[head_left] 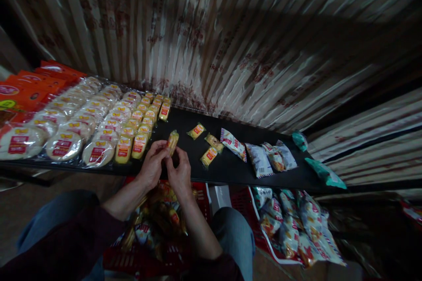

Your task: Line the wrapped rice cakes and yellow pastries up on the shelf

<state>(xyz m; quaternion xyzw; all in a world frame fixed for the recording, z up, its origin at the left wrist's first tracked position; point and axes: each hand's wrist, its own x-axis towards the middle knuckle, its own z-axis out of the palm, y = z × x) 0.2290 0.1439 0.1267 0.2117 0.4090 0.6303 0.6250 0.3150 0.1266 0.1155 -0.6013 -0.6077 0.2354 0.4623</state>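
Observation:
Both my hands meet over the front edge of a black shelf (231, 164). My left hand (152, 163) and my right hand (180, 172) pinch a small yellow snack packet (172, 140) between their fingertips, holding it upright just right of the yellow packet rows (145, 118). Three loose yellow packets lie close by on the shelf: one (196, 131) behind, one (214, 141) farther right and one (209, 156) nearest my right hand.
Rows of round white pastry packs (75, 123) fill the shelf's left, with orange packets (29, 85) beyond. White snack bags (260, 156) and green packets (325, 173) lie at right. Below, a red crate (158, 224) holds snacks; a second crate (290, 228) holds bags. A corrugated wall stands behind.

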